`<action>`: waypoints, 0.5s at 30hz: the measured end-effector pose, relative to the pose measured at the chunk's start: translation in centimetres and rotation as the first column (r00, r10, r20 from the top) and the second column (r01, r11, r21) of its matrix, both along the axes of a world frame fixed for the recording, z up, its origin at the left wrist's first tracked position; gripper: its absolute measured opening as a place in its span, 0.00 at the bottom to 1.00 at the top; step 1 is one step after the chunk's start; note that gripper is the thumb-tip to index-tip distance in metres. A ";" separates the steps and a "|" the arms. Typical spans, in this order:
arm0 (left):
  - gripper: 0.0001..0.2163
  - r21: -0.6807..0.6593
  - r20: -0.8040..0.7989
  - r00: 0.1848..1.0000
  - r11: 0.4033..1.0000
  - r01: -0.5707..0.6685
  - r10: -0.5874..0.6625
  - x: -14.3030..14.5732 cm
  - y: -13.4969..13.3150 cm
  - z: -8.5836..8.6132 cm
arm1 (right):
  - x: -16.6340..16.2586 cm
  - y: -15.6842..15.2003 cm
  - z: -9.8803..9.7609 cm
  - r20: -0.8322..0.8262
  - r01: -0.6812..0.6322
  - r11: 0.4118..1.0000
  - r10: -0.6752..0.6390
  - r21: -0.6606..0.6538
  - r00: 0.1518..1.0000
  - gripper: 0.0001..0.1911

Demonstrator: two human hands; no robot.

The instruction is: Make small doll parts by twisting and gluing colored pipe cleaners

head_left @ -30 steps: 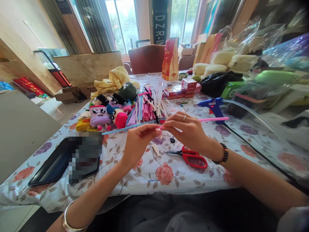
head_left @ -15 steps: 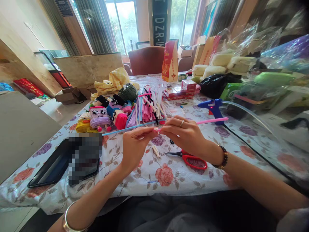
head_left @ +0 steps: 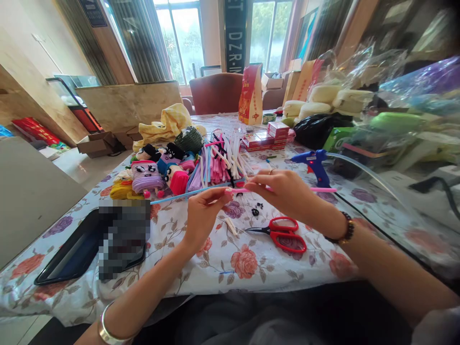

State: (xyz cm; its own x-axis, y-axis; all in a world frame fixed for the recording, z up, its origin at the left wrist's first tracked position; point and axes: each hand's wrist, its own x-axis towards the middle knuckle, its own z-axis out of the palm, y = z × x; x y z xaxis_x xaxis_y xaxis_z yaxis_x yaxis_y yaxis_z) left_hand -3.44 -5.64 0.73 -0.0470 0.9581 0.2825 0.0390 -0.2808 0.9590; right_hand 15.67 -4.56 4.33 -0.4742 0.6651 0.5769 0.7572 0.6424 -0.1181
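Observation:
My left hand (head_left: pixel 203 214) pinches a long blue pipe cleaner (head_left: pixel 179 194) that runs out to the left over the table. My right hand (head_left: pixel 283 190) pinches a pink pipe cleaner (head_left: pixel 321 189) that sticks out to the right. The two stems meet between my fingertips above the flowered tablecloth (head_left: pixel 247 258). Red-handled scissors (head_left: pixel 285 235) lie just below my right wrist. A few small black bits (head_left: pixel 256 211) lie on the cloth under my hands.
A heap of pipe cleaners (head_left: pixel 221 160) and knitted yarn figures (head_left: pixel 147 175) lies behind my hands. A blue glue gun (head_left: pixel 314 163) stands at the right with its black cord trailing. A dark tablet (head_left: pixel 77 251) rests at the left. Boxes, bags and wrapped goods crowd the far right.
My right hand has slid a little right and up along the pink stem, so the scissors show fully. The view has tilted slightly.

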 end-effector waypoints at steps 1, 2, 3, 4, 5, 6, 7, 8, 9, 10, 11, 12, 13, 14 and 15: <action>0.11 -0.005 0.028 1.000 1.000 -0.006 0.007 0.0 0.1 -0.1 | 0.6 0.2 0.4 0.039 0.047 0.997 -0.044 -0.059 0.998 0.18; 0.11 -0.006 0.056 0.998 1.000 -0.011 0.011 0.0 0.1 -0.2 | 1.2 0.3 0.7 0.084 0.091 0.988 -0.081 -0.124 0.993 0.20; 0.11 -0.003 0.081 0.997 1.000 -0.012 0.012 0.0 0.2 -0.4 | 2.0 0.6 1.1 0.135 0.131 0.975 -0.107 -0.178 0.985 0.22; 0.11 0.001 0.099 0.995 1.000 -0.012 0.011 0.0 0.2 -0.5 | 2.8 0.8 1.5 0.186 0.184 0.958 -0.144 -0.220 0.972 0.23; 0.10 0.011 0.110 0.994 1.000 -0.009 0.008 0.0 0.3 -0.6 | 3.7 1.0 1.9 0.248 0.224 0.943 -0.162 -0.248 0.955 0.23; 0.10 0.024 0.112 0.994 1.000 -0.006 0.003 -0.1 0.3 -0.7 | 4.6 1.3 2.3 0.299 0.249 0.932 -0.166 -0.264 0.940 0.22; 0.10 0.037 0.109 0.994 0.999 -0.002 -0.002 -0.1 0.4 -0.8 | 5.5 1.5 2.7 0.324 0.273 0.922 -0.178 -0.276 0.929 0.22; 0.10 0.049 0.103 0.995 0.999 0.001 -0.006 -0.2 0.4 -0.9 | 6.4 1.7 2.9 0.359 0.281 0.913 -0.167 -0.294 0.918 0.23; 0.10 0.059 0.098 0.995 0.998 0.006 -0.011 -0.2 0.5 -0.9 | 7.3 2.0 3.1 0.379 0.329 0.899 -0.208 -0.288 0.902 0.25; 0.10 0.067 0.096 0.995 0.998 0.011 -0.018 -0.2 0.5 -1.0 | 8.2 2.2 3.1 0.393 0.389 0.872 -0.260 -0.296 0.882 0.25; 0.10 0.071 0.096 0.995 0.997 0.019 -0.025 -0.3 0.5 -1.0 | 9.2 2.5 2.8 0.414 0.456 0.830 -0.311 -0.320 0.856 0.26; 0.09 0.071 0.098 0.995 0.997 0.025 -0.032 -0.3 0.6 -1.1 | 10.2 2.8 2.3 0.430 0.518 0.787 -0.361 -0.336 0.828 0.26; 0.09 0.073 0.101 0.994 0.997 0.031 -0.038 -0.2 0.6 -1.1 | 11.2 3.2 1.5 0.442 0.570 0.751 -0.410 -0.332 0.798 0.26; 0.09 0.073 0.104 0.994 0.997 0.037 -0.045 -0.2 0.6 -1.1 | 12.2 3.6 0.6 0.435 0.588 0.750 -0.441 -0.303 0.785 0.25; 0.08 0.071 0.105 0.993 0.996 0.046 -0.053 -0.1 0.6 -1.1 | 13.2 4.1 -0.4 0.395 0.576 0.769 -0.455 -0.277 0.798 0.23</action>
State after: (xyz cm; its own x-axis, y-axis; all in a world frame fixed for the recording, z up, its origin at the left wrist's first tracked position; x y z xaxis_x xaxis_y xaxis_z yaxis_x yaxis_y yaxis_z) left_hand -3.59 -5.02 -0.39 -0.0337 0.9387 0.3431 -0.0783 -0.3447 0.9354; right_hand 28.89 -0.47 3.94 -0.0984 0.9862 0.1333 0.9951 0.0968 0.0177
